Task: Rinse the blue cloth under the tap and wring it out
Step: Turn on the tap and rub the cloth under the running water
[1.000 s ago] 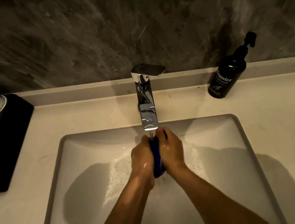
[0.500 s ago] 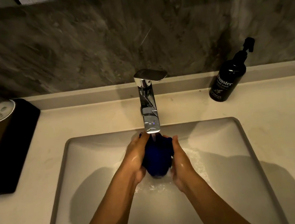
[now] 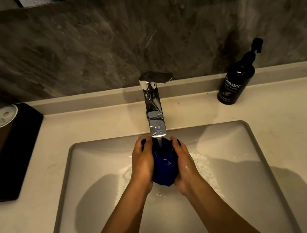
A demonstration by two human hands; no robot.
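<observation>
Under the tap [image 3: 156, 114], my left hand [image 3: 143, 166] and right hand [image 3: 183, 163] cupped the blue cloth [image 3: 164, 163]; I judged kneading it in the stream best, before twisting

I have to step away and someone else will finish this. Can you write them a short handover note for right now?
Left hand and right hand: both closed on the blue cloth, one on each side, holding it bunched over the sink.
Tap: running, with the stream landing on top of the cloth.
Done: cloth is wet and under the water.
Left: finish rinsing, wring it out; the tap is not yet shut off.
</observation>
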